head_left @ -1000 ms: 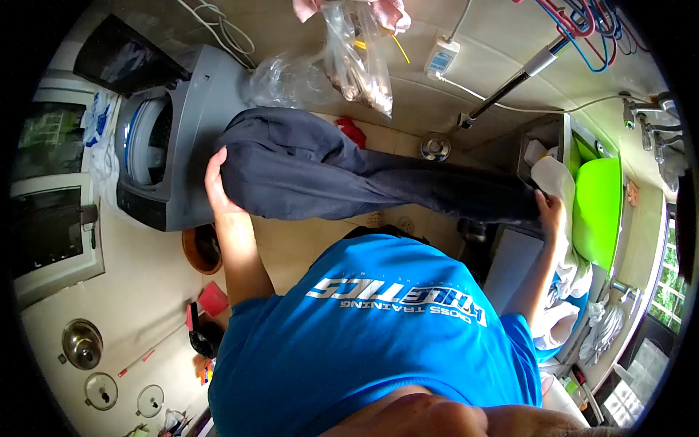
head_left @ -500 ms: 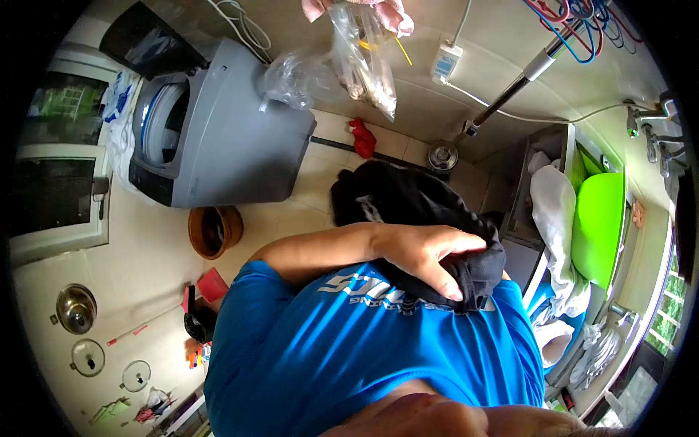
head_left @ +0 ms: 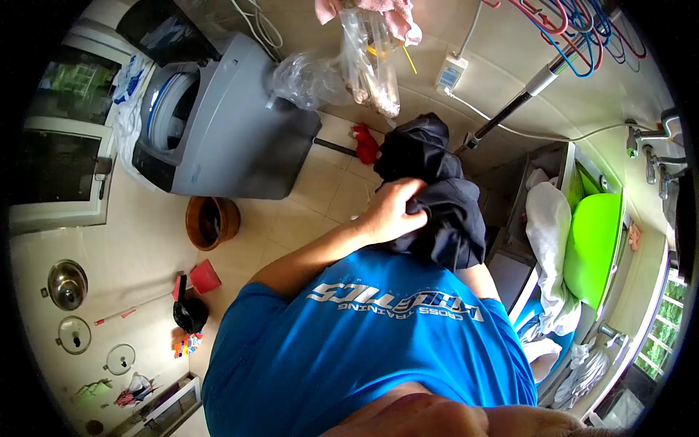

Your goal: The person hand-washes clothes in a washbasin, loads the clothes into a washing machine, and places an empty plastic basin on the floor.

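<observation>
A dark garment (head_left: 451, 211), black to navy, hangs bunched in front of my chest; its exact kind cannot be made out. My left hand (head_left: 397, 211) grips its left side, thumb on top and fingers folded into the cloth. On the other side, my right forearm (head_left: 479, 280) runs up underneath the garment, and the cloth covers my right hand completely. The blue T-shirt (head_left: 364, 328) I wear lies just below the bundle.
At the left stands a grey washing machine (head_left: 240, 124), lid raised, with a brown bucket (head_left: 212, 223) near it. A red cloth (head_left: 365, 144) lies on the tiled floor. Rightward are a green basin (head_left: 593, 247) and white cloth (head_left: 547, 226). Hangers (head_left: 575, 29) hang above a metal pole (head_left: 502, 113).
The garment has been gathered up into a taller bundle, its top now further from my body. My left hand has moved left, from the garment's near right end to its left side.
</observation>
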